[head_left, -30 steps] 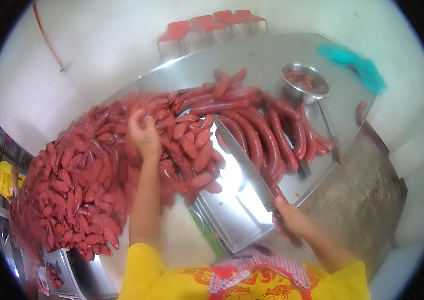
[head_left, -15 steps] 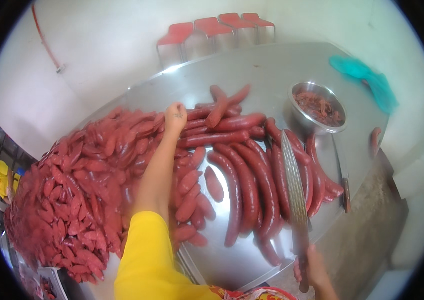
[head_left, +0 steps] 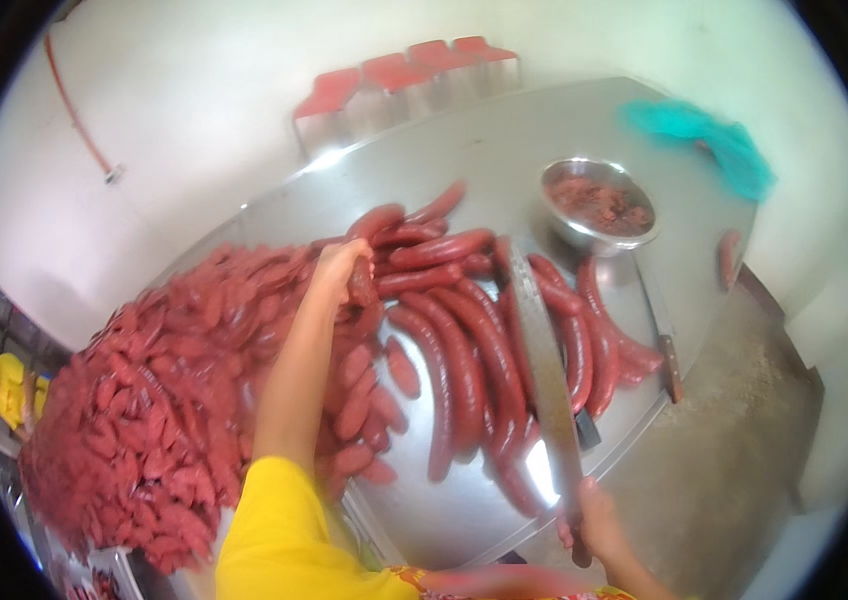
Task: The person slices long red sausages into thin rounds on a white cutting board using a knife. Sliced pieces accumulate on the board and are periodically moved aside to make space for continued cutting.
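Note:
At the far edge of the heap, my left hand (head_left: 344,266) is closed round a dark red sausage (head_left: 363,283), one end of which sticks out beside the fingers. My right hand (head_left: 596,522), at the front edge of the table, grips the handle of a long, broad knife. The knife's blade (head_left: 541,365) points away from me and passes above several long, whole sausages (head_left: 454,370). Left of them spreads a large heap of cut sausage pieces (head_left: 174,400). My left forearm hides part of that heap.
A steel bowl (head_left: 656,233) of reddish scraps stands far right on the metal table (head_left: 504,130). A second knife (head_left: 671,360) lies near the edge, with a teal plastic bag (head_left: 734,160) farther back. Red stools (head_left: 394,72) line the wall. A person in yellow (head_left: 10,385) is at far left.
My left hand has come slightly nearer and now shows a sausage in its grip. The knife in my right hand has shifted left over the whole sausages. The whole view has also shifted a little.

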{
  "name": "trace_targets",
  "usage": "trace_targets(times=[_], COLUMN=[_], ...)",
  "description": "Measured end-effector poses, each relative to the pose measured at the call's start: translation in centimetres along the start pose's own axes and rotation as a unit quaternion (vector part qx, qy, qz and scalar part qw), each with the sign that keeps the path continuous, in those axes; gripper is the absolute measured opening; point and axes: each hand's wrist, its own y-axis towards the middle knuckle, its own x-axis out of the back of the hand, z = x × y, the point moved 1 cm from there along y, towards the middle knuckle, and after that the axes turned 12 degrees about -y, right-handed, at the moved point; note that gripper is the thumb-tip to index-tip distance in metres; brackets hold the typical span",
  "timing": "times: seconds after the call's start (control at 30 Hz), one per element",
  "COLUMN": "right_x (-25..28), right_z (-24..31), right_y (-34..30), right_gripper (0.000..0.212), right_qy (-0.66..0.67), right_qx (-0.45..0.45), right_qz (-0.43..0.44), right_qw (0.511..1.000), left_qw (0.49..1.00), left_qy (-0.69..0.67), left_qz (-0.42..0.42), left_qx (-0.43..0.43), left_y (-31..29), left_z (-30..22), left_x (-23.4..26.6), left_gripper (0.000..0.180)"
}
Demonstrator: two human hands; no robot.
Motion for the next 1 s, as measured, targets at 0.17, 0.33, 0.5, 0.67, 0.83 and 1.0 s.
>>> trace_targets(times=[0.17,0.33,0.5,0.67,0.83,1.0], right_x=[-1.4,-5.5,-11.6,-16.4,-19.0,-20.7], right_z=[-2.3,-2.6,-1.0,-0.1,-0.6,-0.6], right_y=[-1.2,-1.4,-2.8,-4.4,-5.7,-6.9], right_gripper=[0.075,0.077,0.075,0.074,0.073,0.071], right_qy=[0.04,0.043,-0.026,-0.143,-0.206,-0.203], right_qx=[0.021,0.063,0.109,0.125,0.036,0.073], right_qz=[0.006,0.062,0.163,0.239,0.199,0.23], right_qw=[0.999,0.995,0.98,0.952,0.958,0.949], left_qw=[0.95,0.849,0.77,0.742,0.916,0.784], left_qy=[-0.224,-0.185,-0.235,-0.387,-0.238,0.503], left_qz=[-0.04,-0.263,-0.452,-0.515,-0.319,-0.248], left_qx=[-0.216,-0.418,-0.384,-0.186,0.055,-0.265], left_y=[-21.5,-38.8,-46.7,-50.4,-56.4,-58.0], left_z=[0.5,3.7,11.9,18.6,19.6,18.7], left_x=[7.7,11.6,14.3,16.4,17.8,20.2], left_gripper=[0.021,0.029,0.034,0.045,0.034,0.038])
